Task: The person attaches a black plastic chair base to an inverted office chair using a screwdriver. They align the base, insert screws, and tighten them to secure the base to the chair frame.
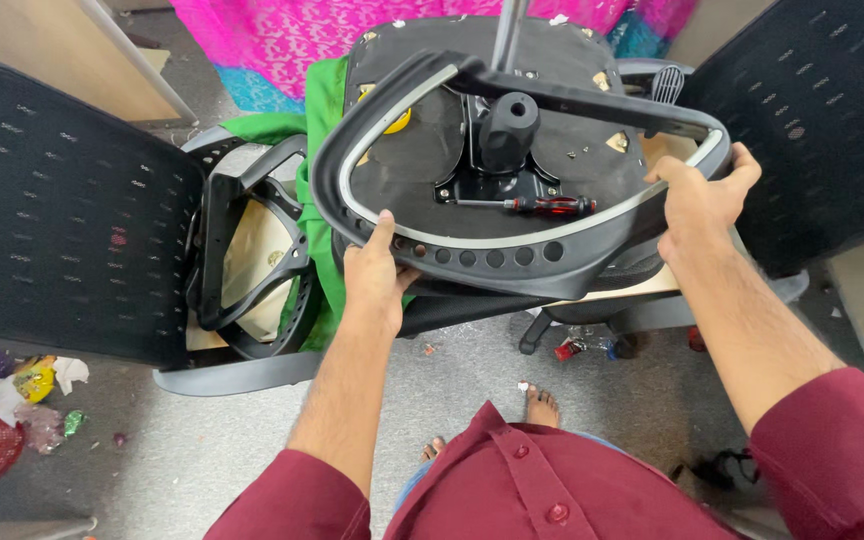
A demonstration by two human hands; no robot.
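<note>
A black curved chair frame [512,245] with a grey inner strip and a row of round holes lies over an upturned black chair seat [422,140]. My left hand [377,275] grips the frame's lower left curve. At the frame's right end, my right hand [697,195] holds the corner. A red-handled screwdriver [542,205] rests on the seat's underside beside the black cylinder mount [507,125].
A black mesh chair back [62,210] lies at the left with black armrest parts [252,260] beside it. Another mesh back [822,110] stands at the right. Green cloth [322,110], pink fabric [282,35], floor litter [22,400] and my bare feet [540,405] are around.
</note>
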